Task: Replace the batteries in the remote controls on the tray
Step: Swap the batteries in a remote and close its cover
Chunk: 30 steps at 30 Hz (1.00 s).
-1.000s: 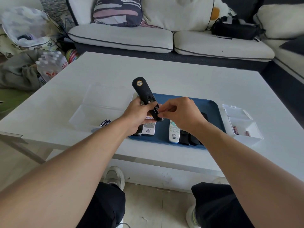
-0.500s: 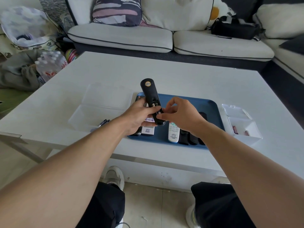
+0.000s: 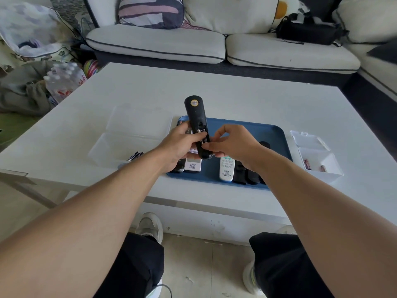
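Your left hand (image 3: 179, 145) is clamped around the lower part of a black remote (image 3: 197, 123), held above the blue tray (image 3: 272, 134) with its back side toward you and its top end tilted away. Your right hand (image 3: 234, 145) has its fingertips (image 3: 205, 145) pinched together against the remote at the open battery compartment; whether they hold a battery cannot be determined, because the thumb and fingers cover that spot.

Your hands and forearms hide much of the tray. At its near left, a white remote (image 3: 193, 165) and a dark one beside it show only their lower ends. At its near right, a white remote with buttons (image 3: 227, 168) lies next to several black remotes (image 3: 247, 173) whose count and outlines are hard to separate.

A clear box (image 3: 129, 138) sits just left of the tray; two dark batteries (image 3: 135, 156) lie at its near edge, partly behind your left forearm. A small white box (image 3: 320, 163) with its lid open sits right of the tray and holds two batteries (image 3: 307, 164). The table (image 3: 214, 93) is bare beyond the tray up to its far edge.
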### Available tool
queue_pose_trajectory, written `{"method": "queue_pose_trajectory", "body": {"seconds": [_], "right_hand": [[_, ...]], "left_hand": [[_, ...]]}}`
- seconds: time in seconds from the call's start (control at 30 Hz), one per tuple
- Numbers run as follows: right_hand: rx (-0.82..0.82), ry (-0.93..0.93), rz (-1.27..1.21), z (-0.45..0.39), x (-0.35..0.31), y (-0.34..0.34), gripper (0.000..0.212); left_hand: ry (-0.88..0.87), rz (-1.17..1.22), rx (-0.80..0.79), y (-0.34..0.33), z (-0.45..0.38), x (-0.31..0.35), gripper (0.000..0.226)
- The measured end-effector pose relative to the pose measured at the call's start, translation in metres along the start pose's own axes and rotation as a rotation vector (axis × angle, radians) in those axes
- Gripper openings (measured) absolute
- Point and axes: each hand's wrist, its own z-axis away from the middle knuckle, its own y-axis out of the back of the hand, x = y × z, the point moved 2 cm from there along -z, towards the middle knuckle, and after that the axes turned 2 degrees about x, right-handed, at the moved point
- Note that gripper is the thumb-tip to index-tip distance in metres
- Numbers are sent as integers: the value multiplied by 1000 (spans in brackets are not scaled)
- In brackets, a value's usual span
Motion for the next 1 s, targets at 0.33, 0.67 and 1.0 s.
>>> {"method": "queue_pose_trajectory", "body": {"seconds": [0.33, 0.67, 1.0], "right_hand": [[121, -56, 713, -14, 33, 42, 19], [34, -168, 767, -3, 40, 33, 53], [84, -234, 664, -14, 47, 33, 37]], "left_hand": [[39, -62, 76, 9, -7, -10, 12], [140, 110, -15, -1, -2, -5, 37], [202, 165, 7, -3, -4, -8, 48]]}}
